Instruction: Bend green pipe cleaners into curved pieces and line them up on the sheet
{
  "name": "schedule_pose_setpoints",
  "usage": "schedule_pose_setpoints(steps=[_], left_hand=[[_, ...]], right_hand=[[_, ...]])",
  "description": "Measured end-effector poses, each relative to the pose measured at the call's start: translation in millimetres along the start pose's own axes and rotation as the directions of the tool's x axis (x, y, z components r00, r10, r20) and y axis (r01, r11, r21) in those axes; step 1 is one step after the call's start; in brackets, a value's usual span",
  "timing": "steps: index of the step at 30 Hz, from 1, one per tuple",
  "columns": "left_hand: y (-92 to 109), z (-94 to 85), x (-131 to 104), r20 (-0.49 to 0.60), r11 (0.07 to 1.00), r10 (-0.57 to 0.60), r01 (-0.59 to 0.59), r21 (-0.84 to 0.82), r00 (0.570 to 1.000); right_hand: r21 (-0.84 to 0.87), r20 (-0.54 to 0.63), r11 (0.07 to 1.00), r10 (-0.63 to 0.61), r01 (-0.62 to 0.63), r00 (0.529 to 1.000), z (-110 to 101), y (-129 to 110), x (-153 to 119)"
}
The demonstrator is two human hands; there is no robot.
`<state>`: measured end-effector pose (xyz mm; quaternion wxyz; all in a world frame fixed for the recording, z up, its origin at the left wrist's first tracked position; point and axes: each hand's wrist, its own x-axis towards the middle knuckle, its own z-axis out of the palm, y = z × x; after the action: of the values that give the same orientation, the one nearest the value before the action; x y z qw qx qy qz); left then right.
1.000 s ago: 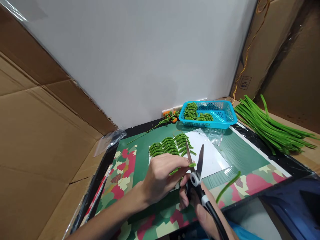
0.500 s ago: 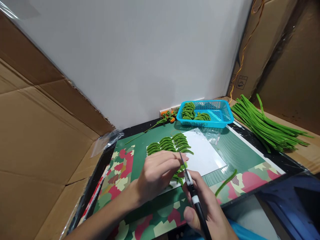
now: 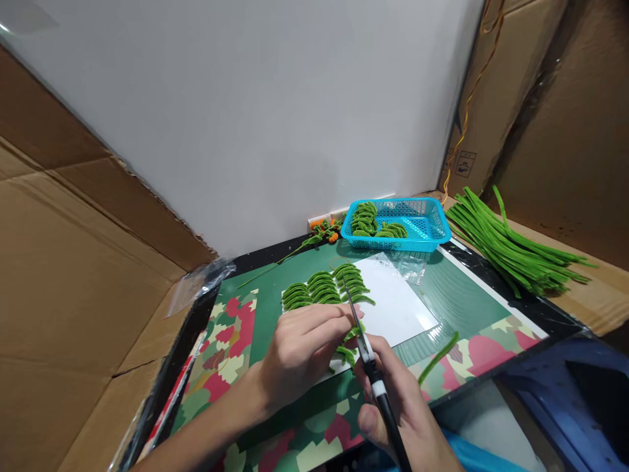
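Observation:
My right hand (image 3: 400, 400) is closed on a black-handled cutting tool (image 3: 377, 387), its thin blades pointing up and away over the white sheet (image 3: 393, 301). Bent over the sheet, my left hand (image 3: 304, 337) has its fingers pressed together beside the blades. Its fingertips are partly hidden, and I cannot make out what they hold. Short curved green fuzzy pieces (image 3: 323, 287) lie in rows on the sheet beyond my hands. More green pieces (image 3: 346, 354) show beneath and between the hands.
A blue basket (image 3: 396, 244) with green pieces stands at the back. Long green stems (image 3: 515, 249) lie at the right. One loose green stem (image 3: 438, 357) is right of my right hand. Orange flowers (image 3: 324, 229) lie left of the basket. Cardboard (image 3: 73, 275) stands at the left.
The whole view has shifted slightly, so most things appear a little further left. Both hands and the cutting tool keep nearly the same pose.

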<state>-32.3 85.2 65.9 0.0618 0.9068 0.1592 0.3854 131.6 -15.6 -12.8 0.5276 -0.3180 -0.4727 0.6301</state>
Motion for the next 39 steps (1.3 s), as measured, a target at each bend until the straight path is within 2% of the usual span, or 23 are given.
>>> schedule_pose_setpoints(steps=[8,13,18,28,33,39], left_hand=[[-1,-4.5,2,0.009,0.999,0.013,-0.013,0.032,1.0],[-4,-6.6,1,0.03,0.998,0.038,-0.039,0.046,0.999],[-4,-6.6,-1,0.03,0.998,0.026,-0.027,0.057,0.999],[-4,-7.2,-1,0.033,0.995,0.044,-0.047,0.086,0.998],[-6,-7.1,-2,0.023,0.995,0.056,-0.058,0.083,0.998],[-4,-6.0,2,0.001,0.989,0.098,-0.097,0.107,0.995]], right_hand=[[0.053,-0.065,0.997,-0.044,0.047,0.997,0,14,1],[0.028,-0.103,0.999,-0.036,0.039,0.994,0,14,0],[0.016,-0.108,0.999,-0.044,0.046,0.993,1,10,1],[-0.088,-0.118,0.996,-0.032,0.022,0.992,-8,18,-2],[-0.081,-0.09,0.996,-0.029,0.022,0.996,-8,16,-2],[-0.055,-0.118,0.998,-0.015,0.008,0.993,-6,17,-2]])
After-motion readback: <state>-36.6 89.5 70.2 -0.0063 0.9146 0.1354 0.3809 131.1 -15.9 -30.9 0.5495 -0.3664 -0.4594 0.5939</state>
